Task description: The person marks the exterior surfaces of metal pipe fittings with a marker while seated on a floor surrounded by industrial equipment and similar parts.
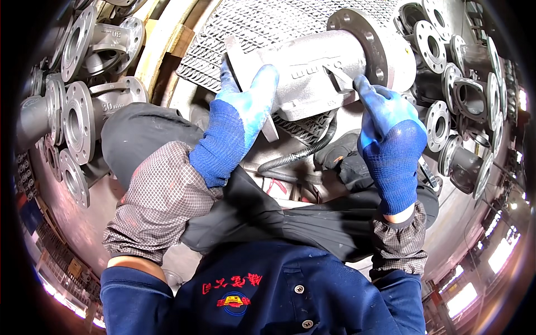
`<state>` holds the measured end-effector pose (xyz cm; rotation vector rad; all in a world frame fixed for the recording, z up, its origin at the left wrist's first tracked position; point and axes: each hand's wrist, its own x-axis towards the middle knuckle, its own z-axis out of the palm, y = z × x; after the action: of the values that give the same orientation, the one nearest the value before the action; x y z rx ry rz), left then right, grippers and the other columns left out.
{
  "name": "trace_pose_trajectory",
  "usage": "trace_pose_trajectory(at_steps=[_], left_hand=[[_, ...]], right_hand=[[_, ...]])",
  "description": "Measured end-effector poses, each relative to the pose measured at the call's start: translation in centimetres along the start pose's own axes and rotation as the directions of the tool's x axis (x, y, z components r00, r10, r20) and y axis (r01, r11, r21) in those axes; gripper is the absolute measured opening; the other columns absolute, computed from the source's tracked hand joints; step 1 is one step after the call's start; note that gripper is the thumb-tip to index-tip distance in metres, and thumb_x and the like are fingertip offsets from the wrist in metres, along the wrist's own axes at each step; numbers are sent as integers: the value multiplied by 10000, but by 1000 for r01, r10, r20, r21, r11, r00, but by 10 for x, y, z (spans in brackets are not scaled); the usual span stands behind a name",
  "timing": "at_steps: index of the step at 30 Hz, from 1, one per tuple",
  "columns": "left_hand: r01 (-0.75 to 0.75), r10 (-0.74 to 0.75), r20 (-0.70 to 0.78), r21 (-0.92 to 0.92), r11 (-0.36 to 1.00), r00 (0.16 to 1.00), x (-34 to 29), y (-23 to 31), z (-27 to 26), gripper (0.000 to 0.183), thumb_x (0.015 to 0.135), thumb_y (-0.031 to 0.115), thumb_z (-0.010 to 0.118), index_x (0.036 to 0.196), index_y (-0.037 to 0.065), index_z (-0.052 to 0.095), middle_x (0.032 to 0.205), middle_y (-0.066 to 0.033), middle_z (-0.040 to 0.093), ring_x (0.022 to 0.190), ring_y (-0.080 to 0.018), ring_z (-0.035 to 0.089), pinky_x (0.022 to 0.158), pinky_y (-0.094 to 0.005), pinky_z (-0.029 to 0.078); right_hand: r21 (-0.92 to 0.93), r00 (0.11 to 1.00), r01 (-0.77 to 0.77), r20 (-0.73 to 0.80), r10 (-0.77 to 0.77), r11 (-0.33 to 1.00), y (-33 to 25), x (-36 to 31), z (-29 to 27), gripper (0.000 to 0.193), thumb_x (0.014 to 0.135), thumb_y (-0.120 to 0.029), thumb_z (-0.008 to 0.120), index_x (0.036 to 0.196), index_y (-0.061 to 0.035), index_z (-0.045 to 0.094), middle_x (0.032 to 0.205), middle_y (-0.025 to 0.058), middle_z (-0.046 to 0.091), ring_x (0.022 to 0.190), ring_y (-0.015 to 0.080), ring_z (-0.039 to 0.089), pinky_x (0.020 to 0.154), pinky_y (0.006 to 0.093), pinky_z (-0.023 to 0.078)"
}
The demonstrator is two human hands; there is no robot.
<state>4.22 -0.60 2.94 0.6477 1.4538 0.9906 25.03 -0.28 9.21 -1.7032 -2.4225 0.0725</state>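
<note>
A grey cast-metal valve body [304, 58] with round end flanges lies on its side in front of me. My left hand [243, 109], in a blue coated glove, grips its left flange, with the thumb on the near side and the fingers behind the rim. In my gloved right hand [388, 114] is a flat, pointed metal tool [338, 76], its narrow end against the casting's side below the raised markings. The handle is hidden inside my closed fingers. The right flange [363, 39], with bolt holes, stands beyond this hand.
Under the casting is a mesh-patterned mat [209, 47], with wooden slats [162, 50] to its left. A black corrugated hose [296, 158] curves between my bent legs. Flanged castings are piled on the left [78, 120] and the right [438, 125].
</note>
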Motion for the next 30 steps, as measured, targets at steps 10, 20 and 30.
trace_pose_trajectory(at_steps=[10,20,30], left_hand=[[1,4,66,-64,998,998,-2,3,-1,376,939,252,588,1199,-8,510,1036,-71,595,910,-144,573,800,-290,488],[12,-12,14,-10,1000,1000,-3,4,0,395,933,281,598,1181,-18,527,999,-58,600,885,-133,566,780,-283,482],[31,-31,-5,32,999,1000,-3,9,3,382,936,300,585,1138,-22,554,949,-52,598,854,-126,558,750,-276,473]], right_hand=[[-3,1000,0,15,0,1000,1,0,1,453,766,29,598,1166,-178,654,969,98,665,833,274,644,727,339,514],[27,1000,28,-7,-28,999,2,-1,2,457,760,53,586,1164,-153,647,946,112,669,815,287,647,716,346,512],[8,1000,4,29,-4,1000,1,-1,1,424,778,41,581,1150,-150,653,956,118,670,810,293,650,714,346,513]])
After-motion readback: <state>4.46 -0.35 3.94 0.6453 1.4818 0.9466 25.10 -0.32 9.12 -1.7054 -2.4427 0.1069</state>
